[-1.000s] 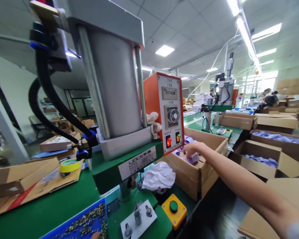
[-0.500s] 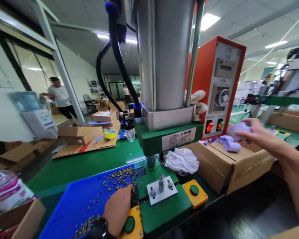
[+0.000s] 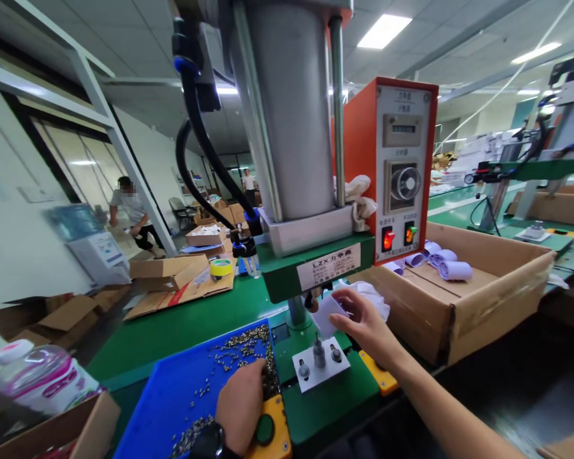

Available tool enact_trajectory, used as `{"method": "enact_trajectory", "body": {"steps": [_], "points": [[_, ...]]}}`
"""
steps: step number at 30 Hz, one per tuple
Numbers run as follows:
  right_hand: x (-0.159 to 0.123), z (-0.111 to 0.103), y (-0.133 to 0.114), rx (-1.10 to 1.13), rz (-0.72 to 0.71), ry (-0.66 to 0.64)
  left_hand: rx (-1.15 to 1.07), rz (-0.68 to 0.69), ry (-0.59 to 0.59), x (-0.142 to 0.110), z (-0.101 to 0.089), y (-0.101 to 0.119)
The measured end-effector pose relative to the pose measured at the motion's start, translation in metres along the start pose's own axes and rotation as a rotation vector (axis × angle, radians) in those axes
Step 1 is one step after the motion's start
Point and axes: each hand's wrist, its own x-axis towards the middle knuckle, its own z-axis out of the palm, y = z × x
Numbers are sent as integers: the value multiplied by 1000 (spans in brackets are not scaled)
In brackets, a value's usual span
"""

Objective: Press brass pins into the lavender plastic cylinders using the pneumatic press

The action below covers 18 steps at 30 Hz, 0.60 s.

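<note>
My right hand (image 3: pixel 361 317) pinches a pale purple rolled sheet (image 3: pixel 329 315) between thumb and fingers. The sheet is held just above the metal pin (image 3: pixel 318 352) on the press's silver base plate (image 3: pixel 310 376), beneath the green press head (image 3: pixel 287 284). To the left, my left hand (image 3: pixel 242 398) reaches into the blue tray (image 3: pixel 167 376) at its right edge, among small metal rivets (image 3: pixel 242 341). Its fingers curl down and are mostly hidden, so anything between them does not show. The wrist wears a dark watch.
A cardboard box (image 3: pixel 502 290) with several purple rolls (image 3: pixel 454 270) stands at right. Yellow button boxes (image 3: pixel 280 426) flank the base plate. An orange control box (image 3: pixel 404 172) stands behind. Bottle (image 3: pixel 48 382), yellow tape (image 3: pixel 220 269) and cartons lie left. Two people are in the background.
My right hand has brought the purple rolled sheet from over the cardboard box leftward to the press pin. My left hand stays in the rivet tray. The view has shifted slightly.
</note>
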Motion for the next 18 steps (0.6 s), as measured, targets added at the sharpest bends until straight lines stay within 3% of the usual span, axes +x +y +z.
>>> {"method": "enact_trajectory", "body": {"steps": [3, 9, 15, 18], "points": [[2, 3, 0, -20, -1, -85, 30, -7, -1, 0, 2, 0], [3, 2, -16, -382, -93, -183, 61, -37, -27, 3, 4, -1], [8, 6, -25, -594, -196, -150, 38, -32, -31, 4, 7, -3], [6, 11, -20, -692, -227, -219, 31, -39, -19, 3, 5, 1]]}}
